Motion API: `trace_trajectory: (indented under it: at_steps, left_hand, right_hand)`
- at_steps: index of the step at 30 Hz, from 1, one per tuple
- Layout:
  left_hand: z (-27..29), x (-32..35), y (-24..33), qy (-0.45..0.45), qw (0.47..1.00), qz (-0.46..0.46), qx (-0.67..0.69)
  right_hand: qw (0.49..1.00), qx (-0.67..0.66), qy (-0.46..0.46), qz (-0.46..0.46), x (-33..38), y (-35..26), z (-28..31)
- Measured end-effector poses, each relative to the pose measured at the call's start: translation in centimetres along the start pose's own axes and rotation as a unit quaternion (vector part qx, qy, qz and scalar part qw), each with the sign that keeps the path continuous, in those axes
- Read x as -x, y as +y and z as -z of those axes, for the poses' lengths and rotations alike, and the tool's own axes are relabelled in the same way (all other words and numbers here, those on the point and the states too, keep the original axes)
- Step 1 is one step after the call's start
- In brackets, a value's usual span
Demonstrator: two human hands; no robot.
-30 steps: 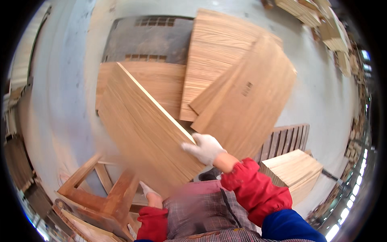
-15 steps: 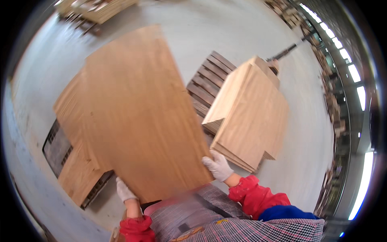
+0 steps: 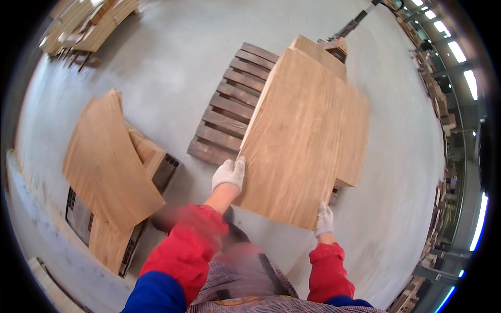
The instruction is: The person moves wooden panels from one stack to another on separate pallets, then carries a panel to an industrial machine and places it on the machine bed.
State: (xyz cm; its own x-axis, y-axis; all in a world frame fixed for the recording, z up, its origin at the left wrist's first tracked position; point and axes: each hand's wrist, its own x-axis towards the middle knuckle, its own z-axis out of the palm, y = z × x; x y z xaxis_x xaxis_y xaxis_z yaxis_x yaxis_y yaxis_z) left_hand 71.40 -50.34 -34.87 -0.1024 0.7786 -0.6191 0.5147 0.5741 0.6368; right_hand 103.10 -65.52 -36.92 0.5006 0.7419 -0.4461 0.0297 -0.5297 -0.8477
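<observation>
A large light-brown wooden panel (image 3: 292,141) lies over or on the right-hand stack of panels (image 3: 352,130). My left hand (image 3: 228,176), in a white glove, is closed on its near left corner. My right hand (image 3: 324,219), gloved too, grips the near right corner with the fingers partly hidden at the edge. Whether the panel rests fully on the stack I cannot tell. Another pile of panels (image 3: 107,161) sits to the left, its sheets lying askew on a dark pallet (image 3: 78,219).
A slatted wooden pallet (image 3: 224,104) shows beside the right stack. Behind that stack stands a pallet jack with a dark handle (image 3: 355,22). More stacked boards (image 3: 99,26) stand at the far left. A pale bluish ledge (image 3: 47,240) runs along the left side.
The panel has moved right, from over the left pile to over the right stack, with both hands still on it. My view has shifted too.
</observation>
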Motion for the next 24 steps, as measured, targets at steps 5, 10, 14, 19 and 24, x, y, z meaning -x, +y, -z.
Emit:
trace_trajectory:
  at_steps: [5, 10, 14, 19, 24]
  left_hand:
    - [-0.9, -1.6, -3.0, 0.021, 0.991, -0.115, -0.071]
    - [3.6, -2.9, -8.9, 0.107, 0.921, -0.268, 0.261]
    - [11.9, 0.4, -16.8, 0.261, 0.921, -0.149, 0.248]
    - [22.2, 6.1, -43.4, 0.462, 0.781, 0.059, 0.417]
    - [21.1, 17.7, -56.7, 0.529, 0.608, 0.125, 0.579]
  right_hand:
    - [0.947, 0.294, 0.085, 0.101, -1.8, -1.6, -0.6]
    - [0.818, 0.455, 0.17, 0.308, -1.9, -12.6, -3.0]
    - [0.836, 0.411, 0.091, 0.351, -2.6, -18.2, -9.1]
    - [0.81, 0.352, -0.161, 0.441, 2.1, -17.6, -30.2]
    - [0.631, 0.374, -0.471, 0.49, 15.3, -10.0, -50.4]
